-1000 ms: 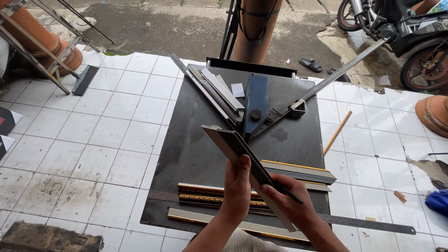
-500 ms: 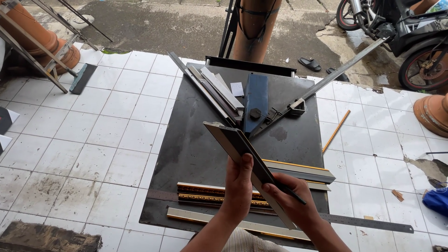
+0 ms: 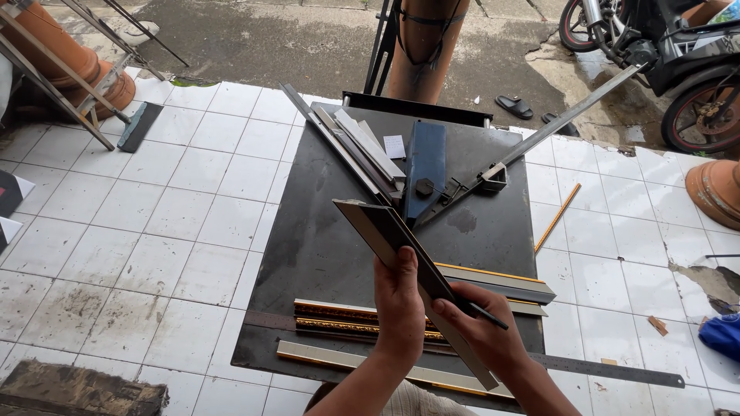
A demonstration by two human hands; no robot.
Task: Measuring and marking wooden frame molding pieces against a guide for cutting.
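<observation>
Over the black board point(image 3: 324, 239), both hands grip moulding point(image 3: 401, 254).

small white rectangular label point(image 3: 395, 146) on black cutter board point(image 3: 324, 246), beside blue blade housing point(image 3: 426, 166)

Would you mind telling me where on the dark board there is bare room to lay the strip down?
The dark board is bare on its left half, between the angled rails and the gilded moulding. The near edge is crowded with mouldings, under the left hand and right hand holding the frame strip.
</observation>
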